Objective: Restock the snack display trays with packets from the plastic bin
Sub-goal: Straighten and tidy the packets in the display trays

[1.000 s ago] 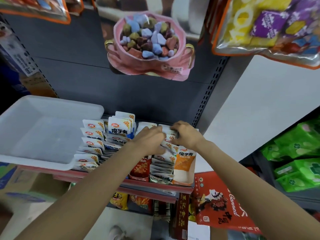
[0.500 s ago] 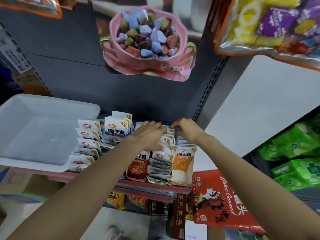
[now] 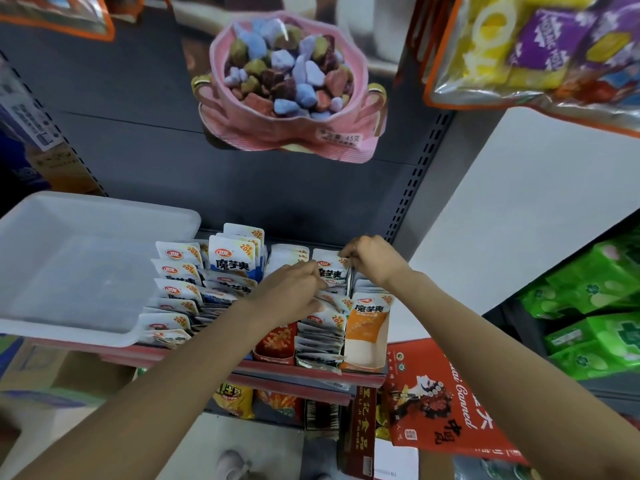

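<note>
White packets (image 3: 330, 270) stood crammed upright in the display trays (image 3: 367, 363) beside the plastic bin (image 3: 93, 268), both hands' grip pinching them, left hand (image 3: 294, 289) and right hand (image 3: 372, 258), so a careless shove risked toppling the front rows off the shelf.

Just one view here, a wide-angle head cam looking forward and down at a shop shelf (image 3: 304, 370) from arm's reach. Both forearms stretch in from the bottom edge, hanging bags fill the top corners, and the floor shows below.
</note>
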Available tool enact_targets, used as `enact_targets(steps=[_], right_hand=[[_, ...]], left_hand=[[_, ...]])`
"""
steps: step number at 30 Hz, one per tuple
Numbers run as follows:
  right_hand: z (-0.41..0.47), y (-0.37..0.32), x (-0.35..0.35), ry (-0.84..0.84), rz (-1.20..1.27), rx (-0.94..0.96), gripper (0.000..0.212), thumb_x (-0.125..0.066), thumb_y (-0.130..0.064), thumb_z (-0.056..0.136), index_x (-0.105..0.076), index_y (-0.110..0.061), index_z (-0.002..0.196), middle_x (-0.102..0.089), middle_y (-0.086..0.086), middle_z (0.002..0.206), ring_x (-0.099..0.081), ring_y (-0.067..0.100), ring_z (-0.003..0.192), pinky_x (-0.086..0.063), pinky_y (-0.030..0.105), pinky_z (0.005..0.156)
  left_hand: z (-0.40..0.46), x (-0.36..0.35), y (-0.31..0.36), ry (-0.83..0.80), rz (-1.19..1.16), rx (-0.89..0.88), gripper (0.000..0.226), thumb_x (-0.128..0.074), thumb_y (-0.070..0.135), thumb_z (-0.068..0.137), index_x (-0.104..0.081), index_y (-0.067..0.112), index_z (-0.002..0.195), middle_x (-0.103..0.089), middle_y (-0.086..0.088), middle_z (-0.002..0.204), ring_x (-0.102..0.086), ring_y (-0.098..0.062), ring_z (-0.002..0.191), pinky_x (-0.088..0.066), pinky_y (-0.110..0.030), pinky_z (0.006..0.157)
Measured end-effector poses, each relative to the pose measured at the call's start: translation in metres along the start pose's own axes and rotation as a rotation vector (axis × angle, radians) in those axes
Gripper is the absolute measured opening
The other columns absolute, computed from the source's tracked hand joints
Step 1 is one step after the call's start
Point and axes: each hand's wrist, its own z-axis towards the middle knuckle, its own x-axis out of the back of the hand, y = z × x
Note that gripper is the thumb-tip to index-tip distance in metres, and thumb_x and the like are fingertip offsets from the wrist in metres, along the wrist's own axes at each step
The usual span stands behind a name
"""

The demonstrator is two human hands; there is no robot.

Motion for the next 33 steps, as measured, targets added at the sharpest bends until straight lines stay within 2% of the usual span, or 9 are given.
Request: enact_targets(steps=[4, 8, 10, 14, 17, 22, 26, 29, 33], right_hand=[[-0.006, 0.001, -0.001, -0.005, -0.02, 0.053, 0.027, -0.059, -0.019, 0.092, -0.064, -0.01, 0.117, -0.06, 0.005, 0.124, -0.058, 0.022, 0.107, -0.046, 0.032, 0.093], [-0.016, -0.003, 0.0, 0.105, 0.038, 0.173, 0.03, -0.066, -0.02, 0.086, -0.065, -0.014, 0.116, -0.05, 0.001, 0.124, -0.043, 0.017, 0.116, -0.034, 0.021, 0.095], [-0.02, -0.003, 0.002, 0.051, -0.025, 0.215, 0.031, -0.067, -0.021, 0.085, -0.066, -0.015, 0.116, -0.048, 0.0, 0.126, -0.038, 0.017, 0.119, -0.032, 0.022, 0.096], [-0.015, -0.002, 0.0, -0.045, -0.116, 0.19, 0.033, -0.065, -0.02, 0.087, -0.063, -0.016, 0.12, -0.043, 0.002, 0.13, -0.035, 0.019, 0.123, -0.033, 0.027, 0.1], [-0.009, -0.005, -0.001, 0.023, -0.069, 0.135, 0.019, -0.056, -0.015, 0.092, -0.069, -0.01, 0.105, -0.049, 0.003, 0.122, -0.041, 0.019, 0.117, -0.04, 0.027, 0.093], [-0.002, -0.009, 0.0, 0.096, -0.083, 0.058, 0.018, -0.049, -0.01, 0.092, -0.067, -0.008, 0.095, -0.057, 0.006, 0.108, -0.055, 0.024, 0.096, -0.051, 0.04, 0.078], [-0.001, -0.008, -0.002, 0.195, -0.033, 0.085, 0.008, -0.055, -0.001, 0.083, -0.058, -0.008, 0.086, -0.054, 0.006, 0.096, -0.056, 0.028, 0.083, -0.051, 0.04, 0.069], [-0.002, -0.007, -0.003, 0.178, -0.057, 0.13, 0.016, -0.056, -0.003, 0.085, -0.066, -0.011, 0.093, -0.053, 0.004, 0.114, -0.052, 0.023, 0.103, -0.048, 0.034, 0.081], [-0.004, -0.008, -0.008, 0.092, -0.226, 0.163, 0.02, -0.057, -0.026, 0.091, -0.068, -0.017, 0.106, -0.043, -0.001, 0.134, -0.038, 0.019, 0.125, -0.038, 0.031, 0.096]], left_hand=[[-0.005, -0.007, 0.001, 0.013, 0.052, -0.028, 0.041, -0.049, 0.029, 0.096, -0.05, 0.02, 0.136, -0.046, 0.002, 0.131, -0.042, -0.015, 0.121, -0.032, -0.029, 0.101], [-0.009, -0.01, -0.002, 0.019, 0.05, -0.03, 0.044, -0.047, 0.028, 0.097, -0.043, 0.022, 0.141, -0.044, 0.002, 0.136, -0.04, -0.016, 0.125, -0.032, -0.03, 0.102], [-0.009, -0.012, -0.004, 0.03, 0.064, -0.038, 0.044, -0.046, 0.029, 0.098, -0.042, 0.023, 0.141, -0.041, 0.001, 0.14, -0.039, -0.016, 0.127, -0.032, -0.031, 0.103], [-0.008, -0.013, -0.006, 0.041, 0.111, -0.05, 0.043, -0.044, 0.031, 0.098, -0.042, 0.025, 0.141, -0.015, -0.001, 0.157, -0.019, -0.019, 0.142, -0.022, -0.035, 0.113], [-0.008, -0.012, -0.006, 0.08, 0.109, -0.07, 0.041, -0.046, 0.032, 0.098, -0.046, 0.028, 0.138, -0.005, 0.0, 0.159, -0.009, -0.017, 0.145, -0.015, -0.034, 0.115], [-0.004, -0.009, -0.009, 0.025, 0.044, -0.056, 0.04, -0.047, 0.029, 0.097, -0.048, 0.024, 0.137, -0.024, 0.001, 0.153, -0.024, -0.015, 0.139, -0.023, -0.03, 0.111], [0.007, -0.004, -0.009, -0.061, 0.024, -0.031, 0.039, -0.051, 0.031, 0.093, -0.051, 0.021, 0.13, -0.015, -0.002, 0.158, -0.022, -0.018, 0.142, -0.028, -0.032, 0.11], [0.011, 0.002, -0.006, -0.117, 0.002, -0.002, 0.035, -0.053, 0.032, 0.09, -0.052, 0.022, 0.124, -0.013, -0.002, 0.159, -0.033, -0.022, 0.137, -0.038, -0.034, 0.101], [0.007, 0.003, -0.005, -0.094, 0.016, -0.008, 0.037, -0.05, 0.034, 0.093, -0.051, 0.021, 0.127, -0.017, -0.001, 0.158, -0.038, -0.022, 0.133, -0.037, -0.032, 0.097]])
